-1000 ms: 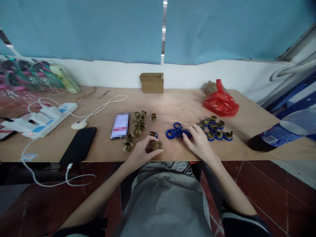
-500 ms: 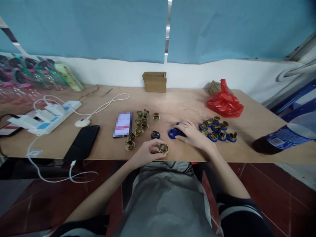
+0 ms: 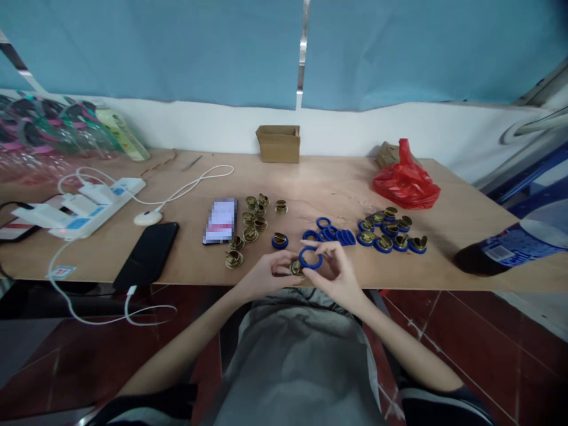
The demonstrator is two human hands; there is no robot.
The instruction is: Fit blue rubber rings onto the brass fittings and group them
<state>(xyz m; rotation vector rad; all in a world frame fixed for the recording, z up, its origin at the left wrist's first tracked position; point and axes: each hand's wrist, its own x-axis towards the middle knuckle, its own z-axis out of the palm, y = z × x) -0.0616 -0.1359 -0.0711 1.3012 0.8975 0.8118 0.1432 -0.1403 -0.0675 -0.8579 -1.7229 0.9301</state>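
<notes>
Near the table's front edge, my left hand [image 3: 268, 275] pinches a round brass-coloured fitting [image 3: 296, 268] with an upright tab. My right hand [image 3: 338, 273] grips a blue ring [image 3: 310, 258] between thumb and fingers, right beside the fitting and partly in front of it. Beyond my right hand lie several loose blue rings [image 3: 323, 223], some leaning in a row. To the left stand several bare brass fittings [image 3: 251, 235]. One fitting with a blue ring around its base [image 3: 279, 239] sits just beyond my left hand. Further right is a cluster of brass fittings with blue rings [image 3: 383, 242].
A phone with a lit screen [image 3: 220, 220], a dark phone [image 3: 147, 254] and a power strip [image 3: 97, 210] with white cables lie left. A cardboard box [image 3: 278, 144] stands at the back. Right are a red plastic bag [image 3: 406, 182] and a lying drink bottle [image 3: 501, 251].
My right hand has picked up a blue ring from the loose rings and brought it left and nearer, to the fitting in my left hand. The left hand has barely moved.
</notes>
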